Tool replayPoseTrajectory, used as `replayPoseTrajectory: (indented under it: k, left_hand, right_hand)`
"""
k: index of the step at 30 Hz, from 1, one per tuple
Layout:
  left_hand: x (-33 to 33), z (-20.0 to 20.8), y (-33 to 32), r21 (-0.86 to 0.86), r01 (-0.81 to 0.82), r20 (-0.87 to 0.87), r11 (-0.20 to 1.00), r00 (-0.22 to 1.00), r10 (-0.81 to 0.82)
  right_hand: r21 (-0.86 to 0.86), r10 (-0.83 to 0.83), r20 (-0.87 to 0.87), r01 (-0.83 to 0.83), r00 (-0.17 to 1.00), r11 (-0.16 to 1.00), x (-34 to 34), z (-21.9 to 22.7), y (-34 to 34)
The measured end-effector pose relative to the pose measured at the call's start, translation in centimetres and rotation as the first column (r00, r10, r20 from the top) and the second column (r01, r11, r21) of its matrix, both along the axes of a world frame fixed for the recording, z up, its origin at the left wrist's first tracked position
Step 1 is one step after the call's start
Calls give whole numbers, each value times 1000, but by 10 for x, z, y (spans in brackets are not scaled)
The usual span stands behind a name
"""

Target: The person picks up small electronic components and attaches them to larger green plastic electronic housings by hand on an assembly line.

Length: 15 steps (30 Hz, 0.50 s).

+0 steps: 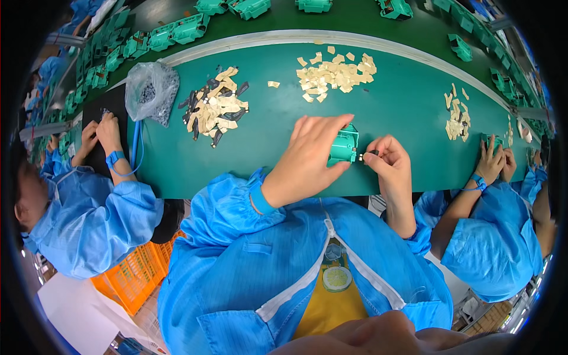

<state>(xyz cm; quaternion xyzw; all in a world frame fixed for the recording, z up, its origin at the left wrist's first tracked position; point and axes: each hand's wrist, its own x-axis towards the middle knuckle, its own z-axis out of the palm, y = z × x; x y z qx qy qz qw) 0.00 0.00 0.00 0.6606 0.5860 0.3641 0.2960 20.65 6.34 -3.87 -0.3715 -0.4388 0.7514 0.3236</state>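
A long green bench (177,165) runs past blue-coated workers. The left hand (310,157) wraps its grip around a small green plastic box (345,146), holding it steady just above the bench. The right hand (387,157) pinches a tiny dark part (364,156) against the box's side. Tan paper bits (334,74) lie within reach.

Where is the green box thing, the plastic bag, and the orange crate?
green plastic housing (344,147): head view, on its side wall beside the left hand's fingers.
clear plastic bag (152,89): head view, on its bulging middle.
orange crate (133,278): head view, on its slatted side.
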Motion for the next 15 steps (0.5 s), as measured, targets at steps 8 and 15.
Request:
replayPoseTrajectory:
  k: [8,15]
  left_hand:
    - [8,-3,0,-57,-67,-61,996,996,63]
    - [12,-7,0,-42,-116,-47,992,992,114]
  right_hand:
    - [-1,-32,69,32,997,999,-8,4,-8]
    - [15,-62,114,60,992,998,-14,10,-12]
